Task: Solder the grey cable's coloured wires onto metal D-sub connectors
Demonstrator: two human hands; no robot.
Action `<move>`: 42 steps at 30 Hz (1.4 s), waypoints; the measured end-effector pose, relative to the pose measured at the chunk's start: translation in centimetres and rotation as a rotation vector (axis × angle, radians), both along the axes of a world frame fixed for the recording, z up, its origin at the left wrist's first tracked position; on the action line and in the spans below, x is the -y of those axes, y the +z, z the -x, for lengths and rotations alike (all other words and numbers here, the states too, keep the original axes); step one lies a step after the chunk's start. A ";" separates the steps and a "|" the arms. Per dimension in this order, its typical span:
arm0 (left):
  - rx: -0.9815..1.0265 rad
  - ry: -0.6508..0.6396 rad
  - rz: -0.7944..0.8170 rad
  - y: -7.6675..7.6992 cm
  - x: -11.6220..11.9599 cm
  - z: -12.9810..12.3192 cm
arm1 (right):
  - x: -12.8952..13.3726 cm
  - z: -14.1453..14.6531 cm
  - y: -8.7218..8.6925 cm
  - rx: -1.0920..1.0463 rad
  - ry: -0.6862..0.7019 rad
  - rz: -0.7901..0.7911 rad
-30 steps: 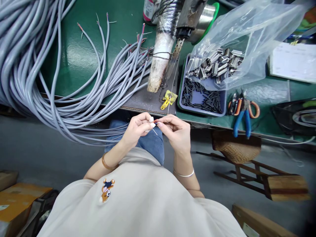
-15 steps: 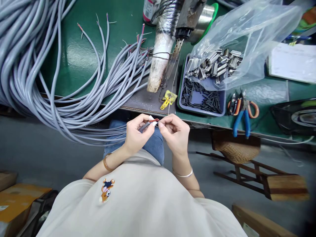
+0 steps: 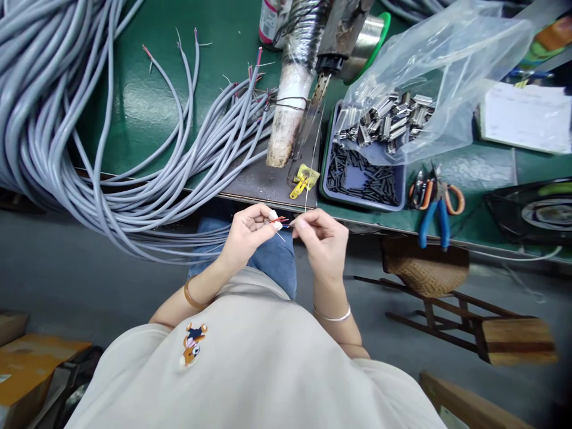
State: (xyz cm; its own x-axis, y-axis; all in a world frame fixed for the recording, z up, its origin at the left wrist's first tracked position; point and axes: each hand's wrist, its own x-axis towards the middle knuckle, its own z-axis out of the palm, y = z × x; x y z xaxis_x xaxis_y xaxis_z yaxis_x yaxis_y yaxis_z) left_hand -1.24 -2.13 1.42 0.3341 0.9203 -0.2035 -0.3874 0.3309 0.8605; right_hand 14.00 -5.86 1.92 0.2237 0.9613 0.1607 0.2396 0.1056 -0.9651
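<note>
Just off the table's front edge, my left hand [image 3: 251, 233] pinches a grey cable's end, from which thin red, blue and pale wires [image 3: 279, 220] fan out. My right hand [image 3: 322, 239] is to the right, its thumb and forefinger closed on the tip of a blue wire. Most of the held cable is hidden by my left fingers. A large bundle of grey cables [image 3: 174, 196] with stripped ends spreads over the left of the table.
A wrapped tube [image 3: 288, 119] and a solder spool [image 3: 364, 47] stand behind my hands. To the right are a blue tray [image 3: 401, 179] of black sleeves, a plastic bag [image 3: 456, 89] of metal connectors, pliers [image 3: 440, 208], papers [image 3: 527, 116] and a woven chair [image 3: 429, 265].
My right hand has shifted slightly right and down, away from my left fingers. The wires are more spread, and the grey cable jacket is now hidden by my left hand.
</note>
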 end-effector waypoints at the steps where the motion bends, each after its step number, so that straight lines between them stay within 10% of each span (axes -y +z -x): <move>1: 0.008 0.004 0.024 0.1 0.0 0.0 | 0.0 -0.1 -0.1 -0.044 -0.055 -0.051; 6: 0.047 -0.011 0.107 0.4 0.2 0.2 | -0.3 -0.8 0.5 -0.176 -0.279 -0.363; 12: 0.000 -0.015 0.046 0.0 0.1 0.5 | 0.5 -1.5 0.6 0.119 -0.136 -0.131; 18: -0.283 -0.246 -0.472 1.2 1.5 0.8 | 2.4 -4.3 2.1 0.633 -0.313 -0.568; 22: -0.338 -0.444 -0.798 1.5 2.7 0.4 | 1.4 -8.7 5.2 1.250 -0.269 -0.173; 27: -0.264 -0.482 -0.489 0.0 3.0 0.1 | -3.8 -15.5 6.2 1.327 -0.452 0.401; 34: 0.014 -0.192 0.097 -1.1 1.3 1.5 | -12.0 -16.4 4.6 1.132 -0.536 0.244; 42: 0.069 -0.086 0.214 -1.1 0.9 2.4 | -16.8 -15.1 3.0 0.775 -0.416 0.236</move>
State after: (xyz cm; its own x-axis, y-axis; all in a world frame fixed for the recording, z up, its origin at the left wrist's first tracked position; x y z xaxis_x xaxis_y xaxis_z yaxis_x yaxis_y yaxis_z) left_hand -3.63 -3.04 0.35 0.4291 0.8261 -0.3652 -0.4052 0.5374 0.7396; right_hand 29.14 10.98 4.88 0.4712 0.8543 0.2195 0.8047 -0.3145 -0.5036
